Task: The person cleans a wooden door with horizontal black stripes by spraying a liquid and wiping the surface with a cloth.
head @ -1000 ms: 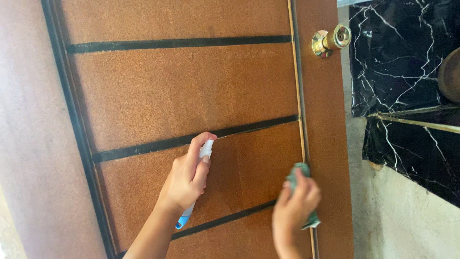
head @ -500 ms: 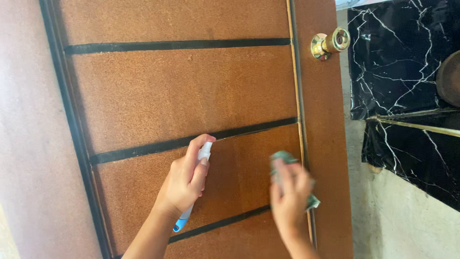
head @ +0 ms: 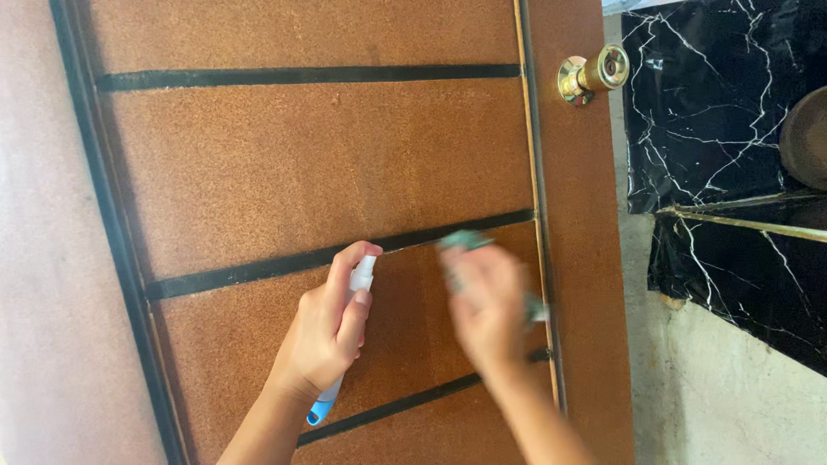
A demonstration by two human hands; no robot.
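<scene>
A brown wooden door (head: 327, 164) with black horizontal strips fills most of the view. My left hand (head: 327, 331) grips a small white spray bottle (head: 360, 275) with a blue base, its nozzle pointed at the door panel, forefinger on top. My right hand (head: 484, 306), blurred by motion, presses a green cloth (head: 463, 241) against the panel just under the middle black strip, right beside the bottle.
A brass door knob (head: 594, 73) sits at the door's upper right edge. Beyond the door's edge stands a black marble-patterned wall (head: 715, 103) with white veins, above a rough pale concrete surface (head: 715, 396). A pinkish wall (head: 43, 258) lies to the left.
My right hand with the cloth has moved up and leftward across the panel, from the door's right strip toward the spray bottle. My left hand has stayed nearly still.
</scene>
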